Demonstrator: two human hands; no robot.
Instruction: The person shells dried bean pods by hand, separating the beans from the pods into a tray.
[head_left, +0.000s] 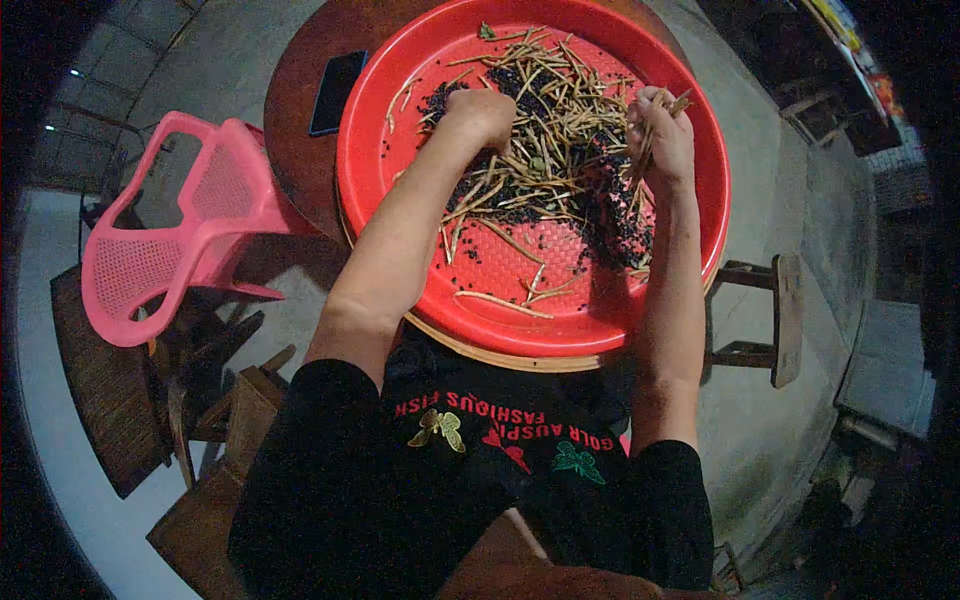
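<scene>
A large round red plastic basin (397, 255) with a woven-pattern base lies before me. Dry bean pods (544, 180), straw-coloured and mostly thin, are heaped over small black beans (517, 82) in it. On the heap's left side is my left hand (484, 116), its fingers curled down and largely hidden; whether they grip anything cannot be seen. My right hand (671, 146), near the basin's right wall, grips a small bunch of dry pods (656, 112) that stick out past the fingers. Toward the near side, a few loose pods (502, 305) and scattered beans lie on the red base.
The basin rests on a round brown table (300, 172) with a pale rim under it. A dark phone (337, 94) lies left of the basin. Left of the table stands a pink plastic chair (217, 180); a wooden stool (787, 322) is at the right.
</scene>
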